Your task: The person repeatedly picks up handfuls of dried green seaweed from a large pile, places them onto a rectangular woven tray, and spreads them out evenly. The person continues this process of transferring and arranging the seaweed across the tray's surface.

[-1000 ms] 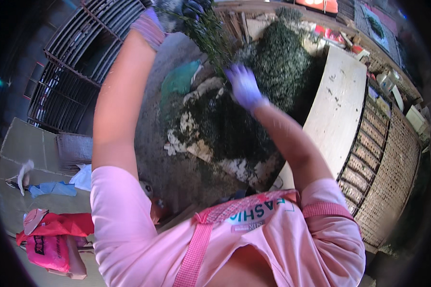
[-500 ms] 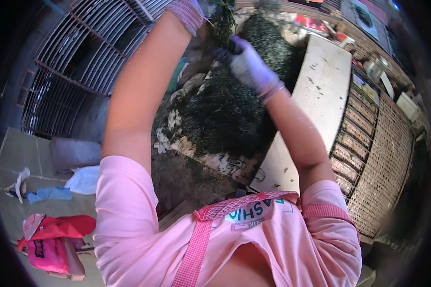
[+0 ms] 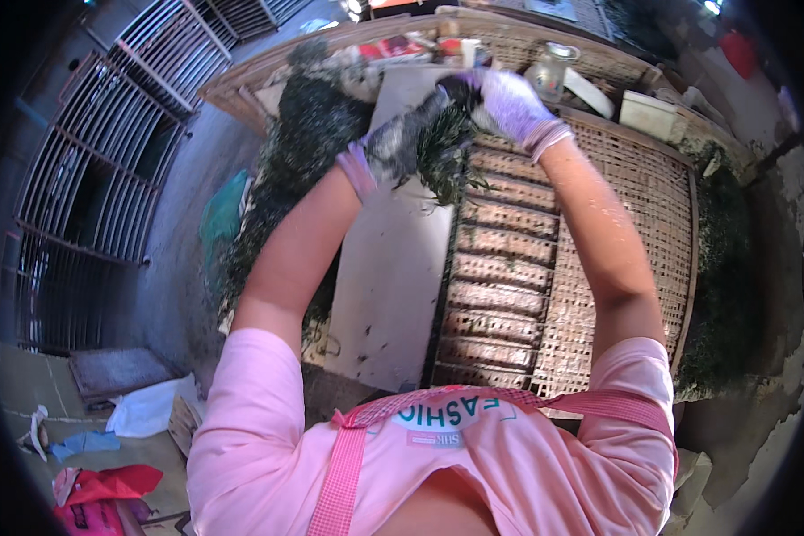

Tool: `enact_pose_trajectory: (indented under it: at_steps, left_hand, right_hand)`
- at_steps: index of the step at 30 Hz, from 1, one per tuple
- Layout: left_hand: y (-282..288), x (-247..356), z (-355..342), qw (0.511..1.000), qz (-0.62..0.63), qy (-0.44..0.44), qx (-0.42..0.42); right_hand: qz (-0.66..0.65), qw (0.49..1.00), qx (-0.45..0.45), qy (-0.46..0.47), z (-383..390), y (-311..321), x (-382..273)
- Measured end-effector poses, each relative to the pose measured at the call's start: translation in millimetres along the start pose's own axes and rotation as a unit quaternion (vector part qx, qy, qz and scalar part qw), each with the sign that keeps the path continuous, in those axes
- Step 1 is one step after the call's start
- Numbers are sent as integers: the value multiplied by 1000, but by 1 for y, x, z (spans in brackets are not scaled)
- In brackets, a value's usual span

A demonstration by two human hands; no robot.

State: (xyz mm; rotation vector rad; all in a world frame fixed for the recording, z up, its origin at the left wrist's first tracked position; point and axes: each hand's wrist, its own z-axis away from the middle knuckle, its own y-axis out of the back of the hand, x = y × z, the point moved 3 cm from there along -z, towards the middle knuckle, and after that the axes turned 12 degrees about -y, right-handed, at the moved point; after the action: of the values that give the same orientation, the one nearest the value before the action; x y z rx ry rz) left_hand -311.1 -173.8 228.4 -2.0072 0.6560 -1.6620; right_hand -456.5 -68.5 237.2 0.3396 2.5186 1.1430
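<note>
A bunch of dark green, leafy strands (image 3: 447, 161) hangs between my gloved hands over the upper end of a long pale board (image 3: 384, 295). My left hand (image 3: 402, 138), in a dirty grey and lavender glove, is closed on the bunch from the left. My right hand (image 3: 509, 107), in a lavender glove with dark fingertips, grips its upper part, blurred by motion. Beside the board lies a slatted, perforated tray (image 3: 491, 277), with a woven panel (image 3: 634, 214) to its right. A large heap of similar greens (image 3: 317, 129) lies left of the board, partly behind my left arm.
Metal racks (image 3: 107, 161) stand at the left, near a green sack (image 3: 223, 214). A metal jug (image 3: 549, 76) and a white box (image 3: 643, 114) are along the back ledge. Red cloths (image 3: 107, 487) and a white cloth (image 3: 152, 411) lie at the lower left.
My view has swung right, so the board and tray are now central. The bunch has moved from above the heap to over the board, with both hands now close together on it.
</note>
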Motion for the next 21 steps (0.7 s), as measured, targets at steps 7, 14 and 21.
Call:
enact_pose_trajectory:
  at_steps: [7, 14, 21]
  left_hand:
    - [-22, -42, -65, 967, -205, 140, 53]
    - [-55, -170, -81, 984, -42, 173, -5]
    - [49, -163, -106, 934, -42, 349, -59]
  right_hand:
    - [-43, 848, -180, -496, 237, -39, 180]
    - [-764, 513, -44, -388, 217, -40, 107]
    - [-899, 323, -17, -295, 173, -70, 187]
